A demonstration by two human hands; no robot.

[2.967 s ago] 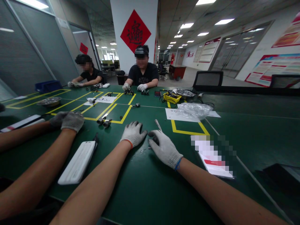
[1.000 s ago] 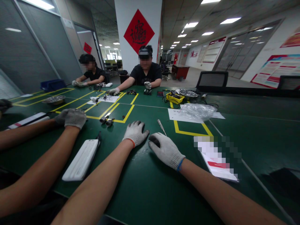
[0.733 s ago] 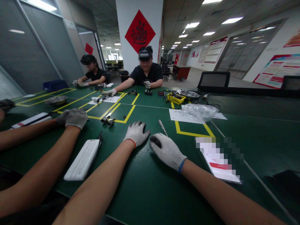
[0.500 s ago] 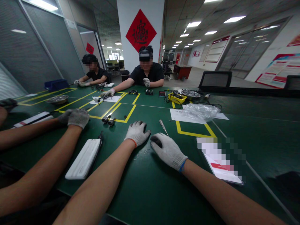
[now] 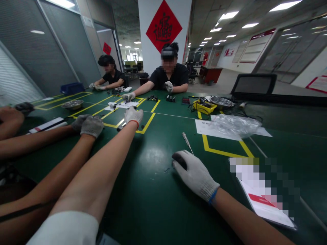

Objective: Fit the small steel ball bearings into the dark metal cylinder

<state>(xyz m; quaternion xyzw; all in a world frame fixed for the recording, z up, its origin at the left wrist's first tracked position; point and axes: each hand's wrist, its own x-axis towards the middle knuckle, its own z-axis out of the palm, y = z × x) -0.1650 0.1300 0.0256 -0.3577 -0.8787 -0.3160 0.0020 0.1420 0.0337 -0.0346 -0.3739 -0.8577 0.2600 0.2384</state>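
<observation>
My left hand (image 5: 134,116), in a white knit glove with dark grip coating, is stretched out over the yellow-taped area. Its fingers are apart, and nothing shows in them. Beside and partly behind its wrist lies a metal cylindrical part (image 5: 121,127). A small dark round piece (image 5: 142,126) lies to the right of that wrist. My right hand (image 5: 193,174), gloved too, rests curled on the table; whatever its fingers hold is hidden. Just beyond it lies a screwdriver (image 5: 186,140), its shaft end meeting the glove's outline. Small bits (image 5: 166,169) lie left of this hand.
A co-worker's gloved hands (image 5: 89,125) are close on the left. Across the table, another person's gloved hand (image 5: 129,96) reaches over paper with parts. Plastic bag (image 5: 233,125), yellow tray (image 5: 204,106) and metal bowl (image 5: 73,104) stand around. A white device (image 5: 268,204) lies right.
My left hand has left its place beside the right hand and reached forward and left to the metal parts. The view has turned right. My right hand stays by the screwdriver.
</observation>
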